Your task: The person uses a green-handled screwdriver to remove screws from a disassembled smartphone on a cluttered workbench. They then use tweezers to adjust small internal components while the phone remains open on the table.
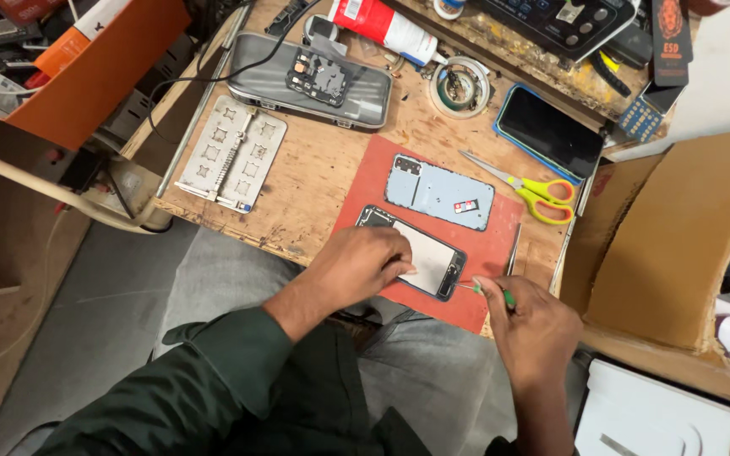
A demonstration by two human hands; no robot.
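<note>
Landmark: red mat (466, 253) on the wooden worktop (314, 177).

Opened phone (420, 253), white inner face up, lies on the near part of the red mat. Left hand (365, 263) rests flat on the phone's left end, fingers pressing down on it, not closed around it. Right hand (530, 325), just off the mat's near right corner, pinches a green-handled screwdriver (487, 291); its thin tip points at the phone's right end. Whether the tip touches cannot be told.

Blue-grey back cover (439, 192) lies on the far part of the mat, apart from the phone. Yellow-handled scissors (530, 190) lie just right of the mat. Black-screened phone in a blue case (548, 131) sits beyond the scissors. Grey metal fixture plate (231, 152) lies well left of the mat. Tape roll (460, 84) sits beyond the mat.
</note>
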